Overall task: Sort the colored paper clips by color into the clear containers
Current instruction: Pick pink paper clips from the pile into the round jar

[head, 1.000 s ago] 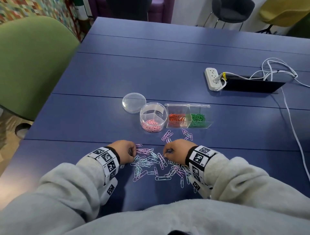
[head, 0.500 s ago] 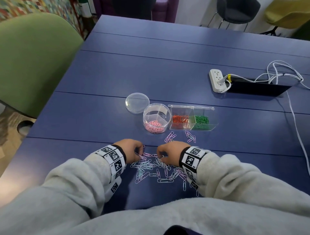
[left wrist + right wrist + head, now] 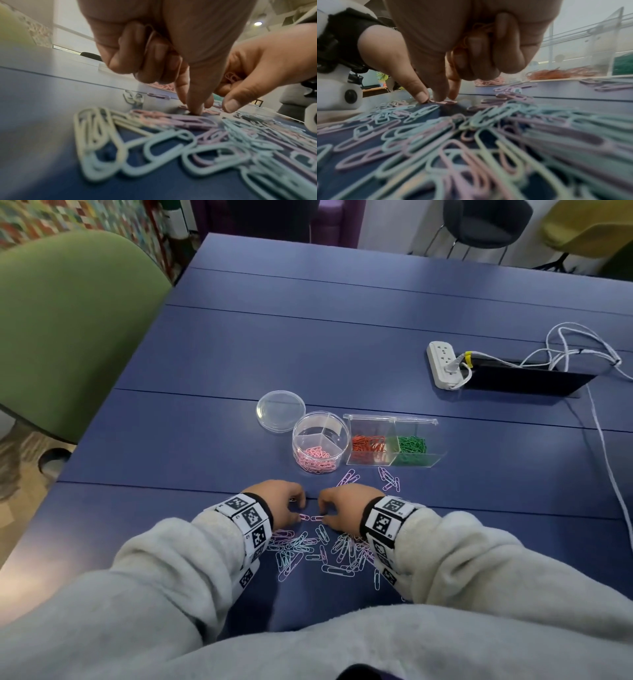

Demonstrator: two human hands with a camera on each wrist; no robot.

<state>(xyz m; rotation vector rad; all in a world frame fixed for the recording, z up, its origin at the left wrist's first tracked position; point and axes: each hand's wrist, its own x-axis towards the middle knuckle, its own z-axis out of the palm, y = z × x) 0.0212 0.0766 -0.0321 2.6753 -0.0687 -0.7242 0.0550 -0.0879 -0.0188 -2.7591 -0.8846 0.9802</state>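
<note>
A loose pile of pale blue, pink and purple paper clips point(image 3: 322, 549) lies on the blue table in front of me. My left hand point(image 3: 294, 508) and right hand point(image 3: 325, 513) meet at the pile's far edge. Each pinches down on a pink clip point(image 3: 310, 518) with thumb and forefinger. In the left wrist view, the left hand point(image 3: 195, 108) keeps a clip tucked under its curled fingers point(image 3: 150, 36). The right hand point(image 3: 440, 97) holds several pink clips point(image 3: 479, 33) in its curled fingers. Beyond stand a round divided container point(image 3: 320, 441) with pink clips and a rectangular box point(image 3: 390, 443) with orange and green clips.
A clear round lid point(image 3: 281, 410) lies left of the round container. Small groups of purple clips point(image 3: 388, 479) lie just before the box. A power strip point(image 3: 442, 364) with white cables sits at the far right. A green chair point(image 3: 68, 330) stands by the table's left edge.
Both hands have drawn closer together at the far edge of the pile, and their fingertips now nearly meet over two pink clips.
</note>
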